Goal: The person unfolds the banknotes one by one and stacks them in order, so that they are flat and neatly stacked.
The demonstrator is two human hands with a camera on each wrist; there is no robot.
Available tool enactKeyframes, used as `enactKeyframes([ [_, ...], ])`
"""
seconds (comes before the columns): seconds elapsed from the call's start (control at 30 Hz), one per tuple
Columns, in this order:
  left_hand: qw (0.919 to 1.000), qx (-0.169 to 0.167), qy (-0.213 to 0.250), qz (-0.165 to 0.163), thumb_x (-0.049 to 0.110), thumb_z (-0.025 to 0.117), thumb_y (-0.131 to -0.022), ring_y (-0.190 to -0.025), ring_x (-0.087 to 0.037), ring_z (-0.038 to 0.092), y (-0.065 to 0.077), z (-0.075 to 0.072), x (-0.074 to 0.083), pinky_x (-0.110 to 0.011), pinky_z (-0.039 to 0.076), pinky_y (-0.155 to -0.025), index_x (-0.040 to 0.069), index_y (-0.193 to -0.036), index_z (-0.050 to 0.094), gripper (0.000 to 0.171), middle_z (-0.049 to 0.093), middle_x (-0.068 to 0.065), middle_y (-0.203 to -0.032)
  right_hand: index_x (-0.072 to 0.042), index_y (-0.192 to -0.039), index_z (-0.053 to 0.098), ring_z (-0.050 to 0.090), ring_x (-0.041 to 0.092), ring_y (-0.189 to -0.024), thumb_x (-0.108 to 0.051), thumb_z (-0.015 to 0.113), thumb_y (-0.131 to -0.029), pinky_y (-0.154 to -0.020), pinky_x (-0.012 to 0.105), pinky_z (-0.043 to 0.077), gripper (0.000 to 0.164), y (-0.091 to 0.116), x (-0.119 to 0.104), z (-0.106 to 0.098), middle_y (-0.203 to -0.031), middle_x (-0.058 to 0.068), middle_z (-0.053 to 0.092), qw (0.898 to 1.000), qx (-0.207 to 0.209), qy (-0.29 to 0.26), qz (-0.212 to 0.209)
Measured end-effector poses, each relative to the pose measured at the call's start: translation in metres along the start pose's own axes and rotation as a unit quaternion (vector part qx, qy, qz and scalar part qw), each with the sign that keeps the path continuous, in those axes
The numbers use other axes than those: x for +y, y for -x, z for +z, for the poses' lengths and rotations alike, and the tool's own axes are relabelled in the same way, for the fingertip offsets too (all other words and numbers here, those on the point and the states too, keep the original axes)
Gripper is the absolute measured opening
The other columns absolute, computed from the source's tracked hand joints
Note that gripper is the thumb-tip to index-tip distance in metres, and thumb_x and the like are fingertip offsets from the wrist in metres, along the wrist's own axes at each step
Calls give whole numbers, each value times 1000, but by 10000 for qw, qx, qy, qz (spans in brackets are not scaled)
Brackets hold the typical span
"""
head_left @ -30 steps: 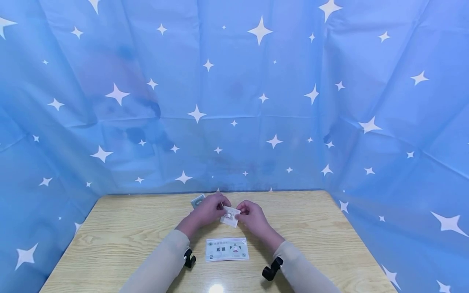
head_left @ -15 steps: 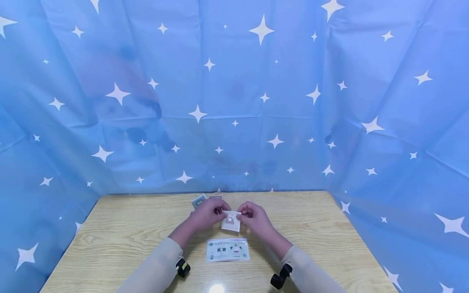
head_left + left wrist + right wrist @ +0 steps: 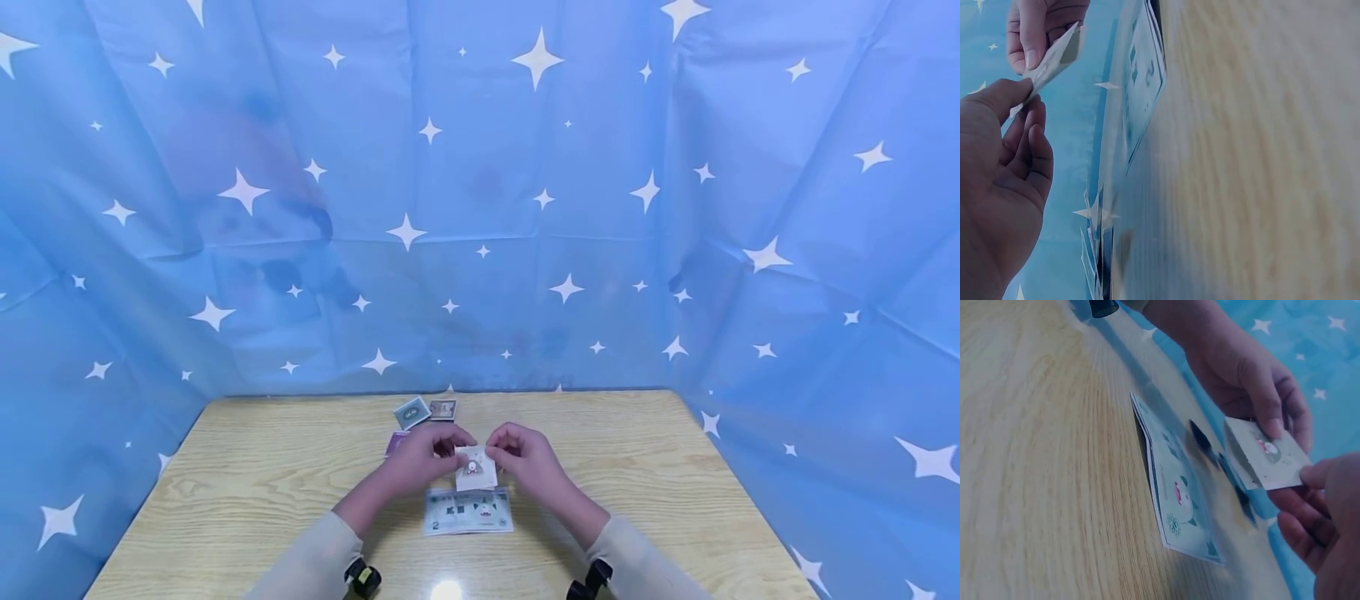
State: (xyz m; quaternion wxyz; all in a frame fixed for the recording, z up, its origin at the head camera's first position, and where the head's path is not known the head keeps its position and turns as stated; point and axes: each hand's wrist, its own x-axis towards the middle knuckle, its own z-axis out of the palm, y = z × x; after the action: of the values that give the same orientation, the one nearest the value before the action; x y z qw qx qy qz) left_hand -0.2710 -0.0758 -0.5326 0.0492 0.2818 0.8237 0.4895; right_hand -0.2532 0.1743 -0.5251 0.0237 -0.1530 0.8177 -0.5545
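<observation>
Both hands hold a small white folded paper note [image 3: 476, 470] with a cartoon figure printed on it, raised over the table. My left hand [image 3: 426, 457] pinches its left edge between thumb and fingers. At the other edge my right hand [image 3: 525, 460] pinches it the same way. Seen from the right wrist, the folded note [image 3: 1271, 456] has its layers slightly parted at one side. A larger pale green play banknote [image 3: 468, 515], marked with a 2 and folded over, lies on the table just below the hands.
Behind my left hand lie small folded notes: a teal one [image 3: 412, 412], a brownish one [image 3: 442, 409] and a purple one [image 3: 397, 441] partly hidden by the hand. The wooden table [image 3: 637, 500] ends at a blue star-printed curtain [image 3: 480, 192].
Both hands have brought the folded note toward the person, so it now overlaps the banknote's upper edge in the head view. The small notes behind the left hand have come into sight.
</observation>
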Motion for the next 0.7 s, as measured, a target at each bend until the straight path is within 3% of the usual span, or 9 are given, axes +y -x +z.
enactKeyframes([
  [0.2, 9998, -27, 220, 15, 19, 83, -100, -87, -15, 65, 6, 1, 2, -29, 57, -75, 30, -126, 80, 27, 73, 11, -106, -19, -98, 73, 70, 29, -76, -1, 74, -104, -67, 28, 59, 19, 5, -5, 1, -85, 1, 75, 9999, 48, -35, -97],
  [0.43, 9997, 5, 208, 145, 22, 82, -102, -89, -15, 68, 7, 1, 4, -30, 60, -78, 25, -128, 79, 26, 73, 9, -107, -10, -104, 73, 70, 21, -76, -9, 74, -107, -68, 27, 57, 3, 9, -11, -1, -99, 2, 75, 9998, 92, 164, -38],
  [0.7, 9993, -78, -24, 353, 30, 82, -102, -93, -11, 69, 9, 2, 6, -30, 62, -81, 21, -134, 77, 34, 74, 8, -116, -11, -102, 70, 70, 19, -75, -2, 72, -106, -66, 25, 55, 10, 13, -15, -2, -107, 7, 70, 9993, 370, -7, 3],
])
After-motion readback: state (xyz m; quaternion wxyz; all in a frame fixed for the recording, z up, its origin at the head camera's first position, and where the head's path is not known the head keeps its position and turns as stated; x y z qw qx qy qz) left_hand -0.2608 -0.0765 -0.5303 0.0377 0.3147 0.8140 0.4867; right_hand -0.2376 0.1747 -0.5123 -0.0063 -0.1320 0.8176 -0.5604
